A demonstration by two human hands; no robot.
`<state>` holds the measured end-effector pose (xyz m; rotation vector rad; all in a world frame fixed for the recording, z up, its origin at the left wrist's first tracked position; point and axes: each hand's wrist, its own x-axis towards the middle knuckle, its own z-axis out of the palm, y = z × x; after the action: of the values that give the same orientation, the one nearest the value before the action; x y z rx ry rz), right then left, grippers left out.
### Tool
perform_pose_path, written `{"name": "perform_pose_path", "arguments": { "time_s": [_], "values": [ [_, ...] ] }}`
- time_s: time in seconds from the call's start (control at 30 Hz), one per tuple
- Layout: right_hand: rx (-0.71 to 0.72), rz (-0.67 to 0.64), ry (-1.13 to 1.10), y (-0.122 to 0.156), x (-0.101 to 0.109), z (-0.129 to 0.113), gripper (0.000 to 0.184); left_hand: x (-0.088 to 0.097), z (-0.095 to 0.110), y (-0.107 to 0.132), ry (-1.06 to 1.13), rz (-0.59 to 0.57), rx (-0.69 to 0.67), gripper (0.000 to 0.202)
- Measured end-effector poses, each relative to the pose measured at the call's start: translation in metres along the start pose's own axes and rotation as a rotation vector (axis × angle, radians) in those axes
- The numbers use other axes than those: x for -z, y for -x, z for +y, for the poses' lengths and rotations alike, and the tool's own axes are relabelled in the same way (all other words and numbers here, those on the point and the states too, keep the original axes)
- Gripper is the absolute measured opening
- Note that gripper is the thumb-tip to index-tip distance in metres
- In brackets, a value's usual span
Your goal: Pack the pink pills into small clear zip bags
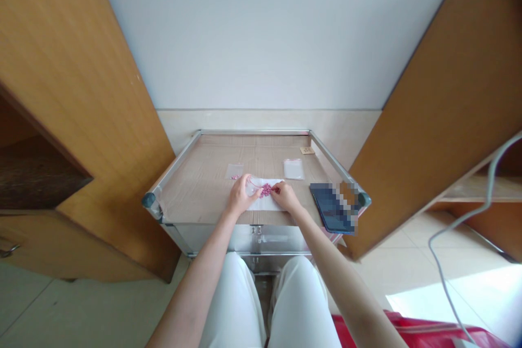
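Head view: small pink beads (pixel 266 190).

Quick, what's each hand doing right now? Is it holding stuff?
Left hand: closed on a clear plastic bag.
Right hand: fingertips at the pink beads; too small to tell whether it's pinching one.

Small pink beads (pixel 266 190), clustered on the middle of a flat white sheet (pixel 265 205), clear bag (pixel 252 185) over the sheet's left part
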<state>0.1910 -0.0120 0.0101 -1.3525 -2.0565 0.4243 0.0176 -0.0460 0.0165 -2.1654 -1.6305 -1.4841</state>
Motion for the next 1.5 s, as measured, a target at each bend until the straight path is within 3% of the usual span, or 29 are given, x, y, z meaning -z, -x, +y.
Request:
{"name": "perform_pose_path", "arguments": {
  "time_s": [0.23, 0.4, 0.53, 0.73, 0.97, 1.1, 1.33, 1.5],
  "values": [
    [-0.070, 0.020, -0.048, -0.006, 0.009, -0.004, 0.012, 0.001, 0.000, 0.000, 0.012, -0.004, 0.008, 0.049],
    [-0.049, 0.085, -0.220, -0.020, 0.022, -0.024, 0.015, 0.000, 0.000, 0.000, 0.019, -0.022, 0.025, 0.049],
    [0.043, 0.026, -0.322, -0.026, 0.024, -0.048, 0.019, -0.001, -0.001, 0.001, 0.025, -0.040, 0.040, 0.047],
    [0.175, -0.118, -0.241, -0.025, 0.025, -0.065, 0.019, -0.002, -0.004, 0.001, 0.035, -0.043, 0.034, 0.047],
    [0.022, 0.030, -0.251, -0.022, 0.023, -0.040, 0.018, -0.002, -0.002, 0.001, 0.019, -0.031, 0.030, 0.048],
    [-0.047, 0.015, -0.140, -0.011, 0.018, -0.021, 0.014, -0.002, -0.001, 0.000, 0.024, -0.015, 0.014, 0.048],
    [-0.071, -0.016, -0.056, -0.004, 0.005, -0.007, 0.014, 0.000, -0.001, 0.001, 0.018, -0.021, 0.011, 0.048],
    [0.004, -0.024, -0.006, -0.006, 0.000, -0.003, 0.018, -0.001, -0.001, 0.001, 0.011, -0.012, 0.008, 0.048]
  ]
}}
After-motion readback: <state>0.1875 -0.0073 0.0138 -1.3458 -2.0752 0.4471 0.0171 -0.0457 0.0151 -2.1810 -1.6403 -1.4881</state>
